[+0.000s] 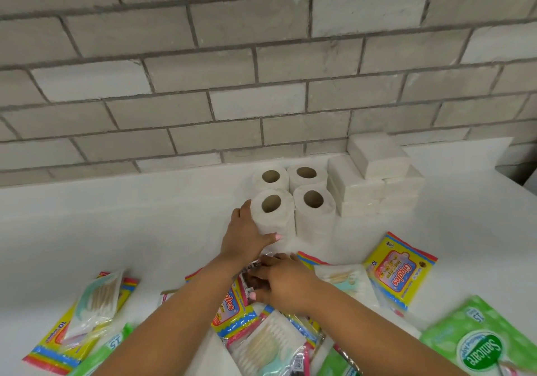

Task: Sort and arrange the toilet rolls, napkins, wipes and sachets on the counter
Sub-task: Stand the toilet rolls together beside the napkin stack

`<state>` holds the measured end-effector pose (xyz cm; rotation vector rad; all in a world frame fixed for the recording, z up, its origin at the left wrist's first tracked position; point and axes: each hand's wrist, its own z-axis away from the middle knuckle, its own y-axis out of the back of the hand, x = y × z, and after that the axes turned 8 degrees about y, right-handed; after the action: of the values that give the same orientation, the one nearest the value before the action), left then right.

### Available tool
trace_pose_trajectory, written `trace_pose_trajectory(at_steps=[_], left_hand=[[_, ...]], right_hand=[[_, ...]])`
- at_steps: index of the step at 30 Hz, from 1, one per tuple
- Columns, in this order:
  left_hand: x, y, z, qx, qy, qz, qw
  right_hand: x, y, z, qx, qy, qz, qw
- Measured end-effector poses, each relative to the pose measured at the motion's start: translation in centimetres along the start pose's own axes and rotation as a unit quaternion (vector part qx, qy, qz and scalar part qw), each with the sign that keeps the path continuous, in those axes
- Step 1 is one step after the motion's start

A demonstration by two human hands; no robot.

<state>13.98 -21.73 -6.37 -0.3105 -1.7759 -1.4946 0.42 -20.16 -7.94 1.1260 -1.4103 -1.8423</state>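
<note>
Four toilet rolls [291, 198] are stood on end in a square near the counter's [116, 216] back edge, touching stacked napkin packs [374, 178]. The front-left roll is cupped by the left hand [247, 230], fingers curled round it. A sachet [250, 277] among scattered wipes packs [399, 268] is pinched by the right hand [284, 282].

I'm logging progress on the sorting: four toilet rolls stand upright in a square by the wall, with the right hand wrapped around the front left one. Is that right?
Not quite. The head view shows the left hand around the front left toilet roll, not the right. The right hand is lower down on the packets. The four upright rolls in a square are correct.
</note>
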Motion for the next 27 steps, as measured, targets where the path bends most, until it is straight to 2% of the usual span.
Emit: trace_pose_trajectory(at_steps=[4,10,14,18,22,27], left_hand=[[0.6,1.3,0.7,-0.03,0.039,0.005,0.999],[0.8,4.6,2.7,-0.025,0.074,0.023,0.997],[0.8,7.4,5.2,-0.023,0.081,0.033,0.996],[0.0,10.2,8.9,-0.035,0.089,0.066,0.993],[-1.5,12.0,13.1,-0.045,0.104,0.087,0.99],[-2.8,13.0,18.1,-0.07,0.134,0.073,0.986]], right_hand=[[-0.3,1.2,0.9,-0.008,-0.019,-0.027,0.999],[-0.9,2.4,2.1,0.031,-0.031,-0.07,0.997],[-2.0,2.4,3.3,0.092,-0.037,-0.16,0.982],[-3.5,2.3,4.3,0.107,-0.056,-0.251,0.96],[-5.1,2.4,5.1,0.104,-0.038,-0.288,0.951],[-7.1,2.4,5.5,0.061,-0.007,-0.297,0.953]])
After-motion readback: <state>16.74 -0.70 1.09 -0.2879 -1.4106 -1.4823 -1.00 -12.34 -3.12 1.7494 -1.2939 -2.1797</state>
